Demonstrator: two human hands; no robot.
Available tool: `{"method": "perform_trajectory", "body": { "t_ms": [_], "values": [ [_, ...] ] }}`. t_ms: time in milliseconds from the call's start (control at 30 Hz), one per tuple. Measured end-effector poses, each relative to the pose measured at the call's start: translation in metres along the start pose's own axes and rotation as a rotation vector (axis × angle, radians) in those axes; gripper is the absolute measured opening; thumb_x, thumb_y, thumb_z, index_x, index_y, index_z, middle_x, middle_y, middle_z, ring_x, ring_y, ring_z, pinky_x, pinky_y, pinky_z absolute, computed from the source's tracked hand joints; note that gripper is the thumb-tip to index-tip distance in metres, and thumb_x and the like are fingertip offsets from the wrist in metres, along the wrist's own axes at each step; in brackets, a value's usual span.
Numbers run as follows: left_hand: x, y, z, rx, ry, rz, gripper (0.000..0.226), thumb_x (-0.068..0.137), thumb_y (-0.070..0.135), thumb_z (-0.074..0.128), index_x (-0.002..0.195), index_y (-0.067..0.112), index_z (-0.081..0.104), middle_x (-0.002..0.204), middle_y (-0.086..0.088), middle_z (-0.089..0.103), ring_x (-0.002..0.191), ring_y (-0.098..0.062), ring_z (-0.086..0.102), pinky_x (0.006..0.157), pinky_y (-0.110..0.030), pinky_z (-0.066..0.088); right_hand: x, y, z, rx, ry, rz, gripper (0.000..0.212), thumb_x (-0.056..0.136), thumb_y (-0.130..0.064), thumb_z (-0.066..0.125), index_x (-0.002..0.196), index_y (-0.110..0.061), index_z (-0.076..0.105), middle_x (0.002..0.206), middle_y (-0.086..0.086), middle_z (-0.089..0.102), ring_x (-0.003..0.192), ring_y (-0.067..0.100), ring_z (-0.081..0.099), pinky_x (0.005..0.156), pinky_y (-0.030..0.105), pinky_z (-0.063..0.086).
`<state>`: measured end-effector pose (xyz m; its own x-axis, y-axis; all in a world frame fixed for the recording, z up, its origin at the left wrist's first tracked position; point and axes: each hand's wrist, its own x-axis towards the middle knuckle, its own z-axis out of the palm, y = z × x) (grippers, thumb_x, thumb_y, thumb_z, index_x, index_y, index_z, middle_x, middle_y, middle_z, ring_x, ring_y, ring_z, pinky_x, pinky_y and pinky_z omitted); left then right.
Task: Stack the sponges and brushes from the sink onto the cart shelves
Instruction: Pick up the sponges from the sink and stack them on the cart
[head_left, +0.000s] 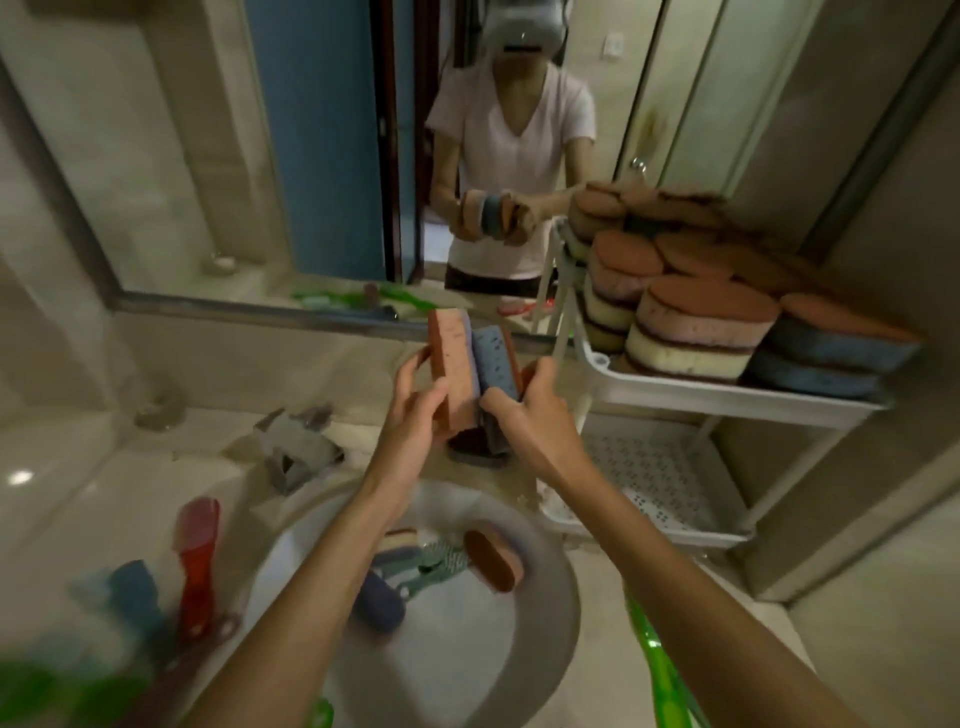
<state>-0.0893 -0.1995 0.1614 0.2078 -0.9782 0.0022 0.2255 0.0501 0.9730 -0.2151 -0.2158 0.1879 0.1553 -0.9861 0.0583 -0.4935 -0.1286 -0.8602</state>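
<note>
Above the sink (563, 597), the left hand (410, 421) grips a pink sponge (452, 374) and the right hand (543, 415) a blue sponge (496, 364), fingers (434, 397) curled round them. Right of the sink, stacked sponges (696, 332) crowd the cart's top shelf (727, 397).

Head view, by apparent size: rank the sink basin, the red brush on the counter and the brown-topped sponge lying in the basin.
1. sink basin, by far the largest.
2. red brush, clearly longer than the sponge.
3. brown-topped sponge, the smallest.
The brush and sponge are blurred, but the gap between them looks plain.
</note>
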Motion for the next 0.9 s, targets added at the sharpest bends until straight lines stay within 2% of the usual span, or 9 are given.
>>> {"method": "perform_trajectory", "body": {
  "t_ms": [67,167,267,367,467,600,733,800,900],
  "values": [
    [0.003,0.021,0.008,-0.047,-0.006,0.055,0.044,0.089,0.03,0.056,0.128,0.036,0.037,0.119,-0.001,0.059,0.105,-0.016,0.06,0.088,-0.032,0.05,0.003,-0.02,-0.012,0.047,0.063,-0.041,0.038,0.084,-0.034,0.055,0.103,-0.017,0.027,0.079,-0.013,0.045,0.072,0.013,0.052,0.063,0.03,0.043],
    [0.013,0.054,0.023,-0.143,-0.062,0.059,0.069,0.069,0.034,0.072,0.131,0.022,0.043,0.12,-0.005,0.061,0.11,-0.021,0.059,0.094,-0.039,0.049,0.006,-0.046,-0.037,0.167,0.128,-0.11,0.041,0.074,-0.039,0.054,0.096,-0.017,0.027,0.079,-0.008,0.045,0.071,0.011,0.051,0.066,0.033,0.044],
    [0.024,0.084,0.041,-0.163,-0.174,0.039,0.078,0.059,0.039,0.079,0.127,0.013,0.051,0.117,-0.006,0.064,0.11,-0.021,0.059,0.093,-0.038,0.048,0.013,-0.059,-0.068,0.243,0.173,-0.158,0.031,0.087,-0.029,0.055,0.096,-0.017,0.028,0.081,-0.006,0.047,0.076,0.014,0.053,0.069,0.037,0.046],
    [0.036,0.104,0.063,-0.118,-0.236,0.003,0.091,0.049,0.046,0.072,0.13,0.013,0.049,0.116,-0.004,0.064,0.104,-0.017,0.06,0.081,-0.031,0.05,0.021,-0.063,-0.099,0.265,0.236,-0.151,0.028,0.089,-0.027,0.055,0.099,-0.017,0.031,0.084,-0.004,0.051,0.078,0.017,0.056,0.073,0.038,0.049],
    [0.053,0.113,0.087,-0.097,-0.243,-0.048,0.078,0.064,0.043,0.073,0.131,0.013,0.046,0.121,-0.005,0.062,0.101,-0.015,0.059,0.07,-0.027,0.045,0.032,-0.058,-0.128,0.227,0.297,-0.115,0.031,0.087,-0.028,0.058,0.103,-0.016,0.035,0.09,-0.003,0.053,0.082,0.014,0.058,0.075,0.034,0.053],
    [0.078,0.121,0.116,-0.096,-0.243,-0.116,0.031,0.084,0.027,0.063,0.111,0.016,0.05,0.105,-0.003,0.061,0.092,-0.015,0.057,0.074,-0.028,0.047,0.056,-0.043,-0.169,0.156,0.443,-0.032,0.039,0.082,-0.037,0.064,0.107,-0.02,0.039,0.106,0.001,0.056,0.098,0.023,0.06,0.084,0.046,0.056],
    [0.109,0.119,0.136,0.035,-0.203,-0.158,0.017,0.083,0.034,0.063,0.089,0.023,0.052,0.093,-0.002,0.06,0.084,-0.017,0.056,0.095,-0.039,0.042,0.082,-0.03,-0.201,-0.218,0.59,0.027,0.057,0.082,-0.048,0.061,0.125,-0.021,0.037,0.118,0.008,0.055,0.101,0.027,0.059,0.087,0.046,0.054],
    [0.124,0.115,0.143,0.131,-0.172,-0.175,0.023,0.083,0.039,0.062,0.096,0.02,0.057,0.09,-0.004,0.06,0.08,-0.017,0.055,0.092,-0.038,0.042,0.096,-0.023,-0.207,-0.447,0.606,0.077,0.062,0.082,-0.05,0.059,0.133,-0.026,0.033,0.124,0.013,0.051,0.108,0.033,0.055,0.09,0.047,0.051],
    [0.138,0.111,0.15,0.263,-0.136,-0.172,0.039,0.086,0.042,0.057,0.115,0.015,0.055,0.095,-0.005,0.06,0.089,-0.022,0.056,0.091,-0.04,0.045,0.111,-0.014,-0.201,-0.634,0.554,0.098,0.062,0.083,-0.05,0.058,0.137,-0.031,0.033,0.132,0.017,0.044,0.113,0.039,0.051,0.093,0.048,0.049]
  ]
}}
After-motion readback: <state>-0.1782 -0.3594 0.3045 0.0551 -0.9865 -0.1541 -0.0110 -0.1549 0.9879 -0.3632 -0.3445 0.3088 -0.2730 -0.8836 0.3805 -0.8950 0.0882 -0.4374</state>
